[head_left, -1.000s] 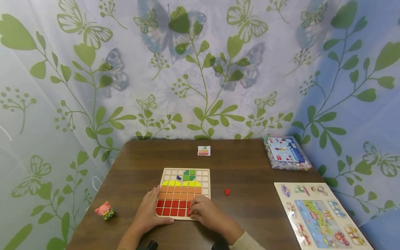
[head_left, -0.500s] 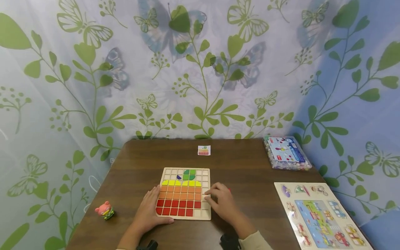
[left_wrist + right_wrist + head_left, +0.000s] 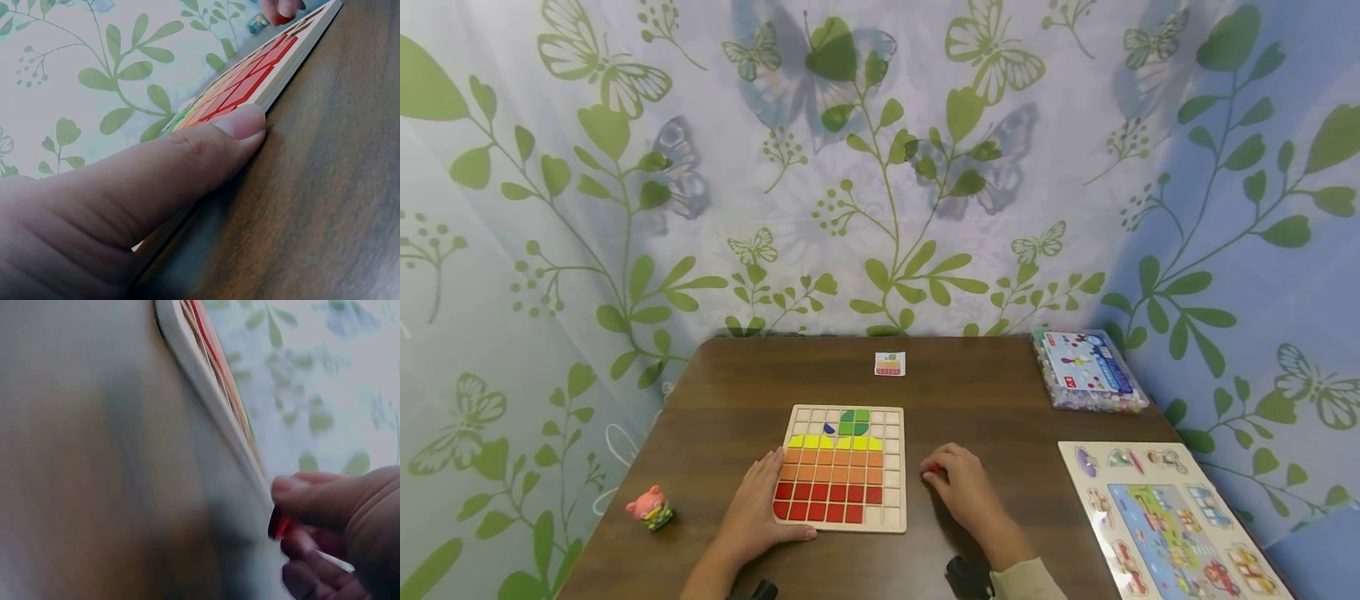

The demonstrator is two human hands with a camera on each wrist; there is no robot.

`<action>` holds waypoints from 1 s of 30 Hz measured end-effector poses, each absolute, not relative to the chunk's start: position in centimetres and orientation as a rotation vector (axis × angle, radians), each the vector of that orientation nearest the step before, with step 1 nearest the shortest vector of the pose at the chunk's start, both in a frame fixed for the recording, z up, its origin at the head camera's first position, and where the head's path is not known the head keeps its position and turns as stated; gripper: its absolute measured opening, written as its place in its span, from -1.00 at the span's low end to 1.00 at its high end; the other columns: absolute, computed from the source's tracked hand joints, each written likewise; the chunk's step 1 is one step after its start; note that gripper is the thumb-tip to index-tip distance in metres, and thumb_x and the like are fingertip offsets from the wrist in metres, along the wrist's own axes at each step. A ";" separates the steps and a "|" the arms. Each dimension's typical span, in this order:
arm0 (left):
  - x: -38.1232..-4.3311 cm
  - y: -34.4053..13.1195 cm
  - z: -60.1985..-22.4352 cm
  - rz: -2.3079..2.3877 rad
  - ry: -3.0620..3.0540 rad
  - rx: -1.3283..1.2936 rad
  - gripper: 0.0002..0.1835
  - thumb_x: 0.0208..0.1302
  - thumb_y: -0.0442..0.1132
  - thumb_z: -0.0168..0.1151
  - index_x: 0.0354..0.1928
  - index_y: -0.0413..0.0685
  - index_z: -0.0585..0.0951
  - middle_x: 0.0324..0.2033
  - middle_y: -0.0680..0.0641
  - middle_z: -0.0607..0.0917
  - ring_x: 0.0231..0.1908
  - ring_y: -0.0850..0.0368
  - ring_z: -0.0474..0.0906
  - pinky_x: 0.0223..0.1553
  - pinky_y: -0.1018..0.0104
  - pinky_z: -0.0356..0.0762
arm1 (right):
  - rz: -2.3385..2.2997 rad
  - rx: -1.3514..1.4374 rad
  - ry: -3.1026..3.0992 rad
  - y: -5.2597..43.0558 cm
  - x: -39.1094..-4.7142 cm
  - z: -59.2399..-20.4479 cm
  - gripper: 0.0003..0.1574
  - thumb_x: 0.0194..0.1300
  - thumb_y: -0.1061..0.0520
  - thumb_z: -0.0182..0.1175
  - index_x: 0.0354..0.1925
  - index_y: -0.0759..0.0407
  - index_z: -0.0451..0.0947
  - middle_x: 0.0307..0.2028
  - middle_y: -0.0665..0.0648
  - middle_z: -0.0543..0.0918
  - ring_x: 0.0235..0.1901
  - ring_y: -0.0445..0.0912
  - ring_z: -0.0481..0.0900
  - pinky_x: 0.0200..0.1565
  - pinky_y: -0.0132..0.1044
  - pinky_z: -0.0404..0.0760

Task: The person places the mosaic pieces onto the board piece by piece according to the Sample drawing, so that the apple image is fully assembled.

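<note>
A wooden grid board (image 3: 892, 497) lies on the table, bearing rows of red tiles (image 3: 826, 492), orange tiles (image 3: 831, 466) and yellow tiles (image 3: 841, 442). Green tiles (image 3: 854, 422) and a small blue tile (image 3: 829, 428) sit above these. My left hand (image 3: 756, 508) rests at the board's left edge, fingers straight, thumb along the near edge; in the left wrist view the thumb (image 3: 206, 140) touches the near corner. To the right of the board, my right hand (image 3: 958, 483) pinches a small red tile (image 3: 279, 523) between thumb and fingers, which partly hide it.
A small pattern card (image 3: 890, 364) lies behind the board. At the right are a box of beads (image 3: 1086, 367) and a wooden picture puzzle (image 3: 1172, 525). A pink-headed toy figure (image 3: 651, 507) stands on the left. A leaf-patterned curtain (image 3: 880, 167) hangs behind the table (image 3: 775, 371).
My right hand has moved right, off the board's near right corner, to the red tile lying on the table, and now pinches it. My left hand has stayed in place.
</note>
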State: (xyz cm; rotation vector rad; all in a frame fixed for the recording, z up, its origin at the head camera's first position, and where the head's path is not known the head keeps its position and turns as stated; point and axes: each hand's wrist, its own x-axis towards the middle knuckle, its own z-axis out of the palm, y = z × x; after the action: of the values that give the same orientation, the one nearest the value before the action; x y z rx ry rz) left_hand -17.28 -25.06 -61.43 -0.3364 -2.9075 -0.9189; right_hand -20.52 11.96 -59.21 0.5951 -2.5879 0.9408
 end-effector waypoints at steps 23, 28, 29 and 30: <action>-17.0 -24.9 -61.1 -0.934 -2.886 -0.351 0.61 -0.31 0.62 0.55 0.64 -0.30 0.13 0.58 -0.31 0.19 0.55 -0.28 0.07 0.53 -0.22 -0.03 | 1.090 1.128 -2.562 8.9 -18.4 -58.4 -0.85 0.23 0.29 0.55 -0.26 0.09 0.79 -0.19 -0.09 0.69 -0.17 -0.23 0.61 -0.08 -0.22 0.67; -17.2 -25.0 -61.1 -0.926 -2.897 -0.334 0.62 -0.32 0.63 0.54 0.64 -0.28 0.12 0.58 -0.29 0.19 0.55 -0.27 0.07 0.53 -0.22 -0.03 | 1.101 1.191 -2.445 8.1 -18.2 -58.8 -0.76 0.12 0.34 0.60 -0.29 0.12 0.76 -0.20 -0.07 0.67 -0.20 -0.25 0.60 -0.14 -0.35 0.67; -17.2 -25.0 -61.1 -0.931 -2.903 -0.328 0.62 -0.32 0.63 0.54 0.65 -0.27 0.11 0.59 -0.28 0.19 0.56 -0.26 0.06 0.53 -0.20 -0.04 | 1.118 1.189 -2.425 8.1 -18.2 -58.9 -0.73 0.09 0.36 0.61 -0.30 0.12 0.76 -0.21 -0.07 0.68 -0.20 -0.25 0.61 -0.14 -0.35 0.68; -17.3 -25.0 -61.2 -0.930 -2.906 -0.329 0.62 -0.31 0.64 0.53 0.65 -0.27 0.10 0.59 -0.28 0.19 0.56 -0.26 0.06 0.53 -0.21 -0.04 | 1.132 1.193 -2.404 8.1 -18.3 -59.0 -0.71 0.07 0.38 0.62 -0.30 0.12 0.75 -0.21 -0.07 0.68 -0.19 -0.24 0.61 -0.14 -0.34 0.68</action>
State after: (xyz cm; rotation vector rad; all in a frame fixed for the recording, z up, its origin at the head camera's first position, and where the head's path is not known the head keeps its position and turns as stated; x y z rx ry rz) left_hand -17.29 -25.01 -61.16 -0.3292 -2.9060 -0.9303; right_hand -18.28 8.08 -59.02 1.1932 -2.4038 1.1324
